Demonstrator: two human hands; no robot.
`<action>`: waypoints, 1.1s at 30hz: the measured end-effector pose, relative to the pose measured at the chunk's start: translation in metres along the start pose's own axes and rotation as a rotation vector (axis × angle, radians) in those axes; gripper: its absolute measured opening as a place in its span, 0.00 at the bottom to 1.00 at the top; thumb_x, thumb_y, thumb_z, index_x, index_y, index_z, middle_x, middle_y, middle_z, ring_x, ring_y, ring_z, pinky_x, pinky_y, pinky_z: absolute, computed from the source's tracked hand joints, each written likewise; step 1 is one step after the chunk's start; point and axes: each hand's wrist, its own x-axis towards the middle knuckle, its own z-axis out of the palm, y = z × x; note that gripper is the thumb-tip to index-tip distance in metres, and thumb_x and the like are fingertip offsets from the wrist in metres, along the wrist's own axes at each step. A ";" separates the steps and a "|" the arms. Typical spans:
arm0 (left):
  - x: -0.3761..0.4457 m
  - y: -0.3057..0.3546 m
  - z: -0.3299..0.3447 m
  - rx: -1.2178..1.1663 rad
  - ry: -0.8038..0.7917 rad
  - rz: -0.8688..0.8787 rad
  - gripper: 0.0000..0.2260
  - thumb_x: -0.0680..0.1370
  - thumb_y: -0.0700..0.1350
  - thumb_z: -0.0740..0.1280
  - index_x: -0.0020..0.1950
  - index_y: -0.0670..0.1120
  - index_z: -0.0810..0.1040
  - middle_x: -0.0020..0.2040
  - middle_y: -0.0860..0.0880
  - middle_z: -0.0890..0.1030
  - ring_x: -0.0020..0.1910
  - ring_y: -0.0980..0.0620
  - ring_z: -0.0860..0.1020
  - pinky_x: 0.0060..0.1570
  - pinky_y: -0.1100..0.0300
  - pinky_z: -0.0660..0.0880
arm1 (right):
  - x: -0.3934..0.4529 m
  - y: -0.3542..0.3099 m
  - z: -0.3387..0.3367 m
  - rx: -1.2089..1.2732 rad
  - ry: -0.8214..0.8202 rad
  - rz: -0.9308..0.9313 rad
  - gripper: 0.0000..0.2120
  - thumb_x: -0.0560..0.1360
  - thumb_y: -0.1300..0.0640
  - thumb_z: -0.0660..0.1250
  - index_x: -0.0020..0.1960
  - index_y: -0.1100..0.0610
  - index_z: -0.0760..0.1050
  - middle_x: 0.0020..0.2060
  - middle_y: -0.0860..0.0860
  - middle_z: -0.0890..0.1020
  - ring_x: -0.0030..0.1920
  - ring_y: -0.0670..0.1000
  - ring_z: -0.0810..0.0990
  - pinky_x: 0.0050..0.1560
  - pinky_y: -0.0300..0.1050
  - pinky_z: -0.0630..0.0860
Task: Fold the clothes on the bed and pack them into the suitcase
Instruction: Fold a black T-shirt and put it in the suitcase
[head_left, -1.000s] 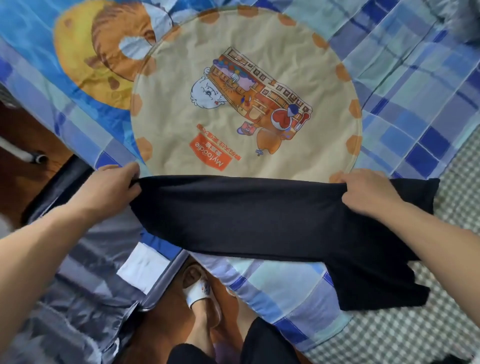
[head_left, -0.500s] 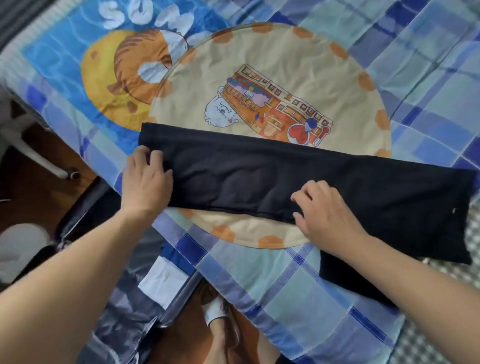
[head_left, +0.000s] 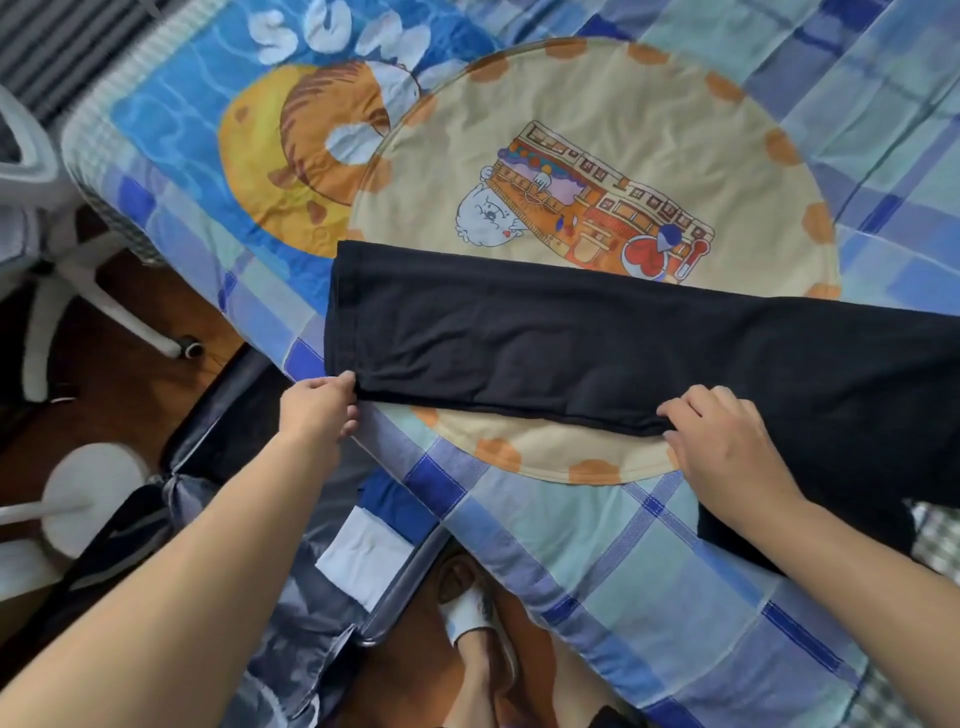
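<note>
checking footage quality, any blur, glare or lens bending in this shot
Head view: even soft daylight, no glare; the black garment reads nearly flat black with faint folds; wide-angle bending curves the bed edges; left hand slightly soft.

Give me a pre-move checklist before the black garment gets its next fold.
1. Black garment lies flat on the bed: ok.
2. Left hand pinches the near left corner: ok.
3. Right hand grips the near edge: cannot tell; fingers rest there.
4. Garment's right end in view: not ok, it runs out of frame.
5. Suitcase open beside the bed: ok.
</note>
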 end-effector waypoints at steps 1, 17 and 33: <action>-0.001 0.002 0.001 -0.027 -0.018 -0.034 0.10 0.80 0.46 0.71 0.41 0.45 0.75 0.31 0.49 0.73 0.24 0.55 0.69 0.26 0.62 0.68 | 0.001 0.000 0.001 0.012 0.005 0.006 0.10 0.70 0.64 0.75 0.50 0.58 0.78 0.42 0.53 0.74 0.41 0.57 0.72 0.41 0.53 0.70; 0.014 0.022 -0.020 0.594 0.165 0.415 0.17 0.77 0.49 0.66 0.61 0.40 0.77 0.56 0.37 0.79 0.55 0.38 0.78 0.49 0.51 0.75 | -0.007 -0.016 0.003 0.021 0.035 0.097 0.22 0.66 0.75 0.70 0.57 0.58 0.80 0.46 0.52 0.75 0.45 0.55 0.70 0.48 0.52 0.71; 0.024 0.032 0.004 1.060 0.301 0.955 0.27 0.76 0.47 0.56 0.76 0.44 0.60 0.67 0.33 0.66 0.62 0.29 0.69 0.63 0.38 0.67 | -0.078 -0.001 -0.047 0.221 0.150 0.463 0.14 0.80 0.54 0.63 0.61 0.59 0.78 0.56 0.53 0.78 0.56 0.55 0.75 0.60 0.48 0.70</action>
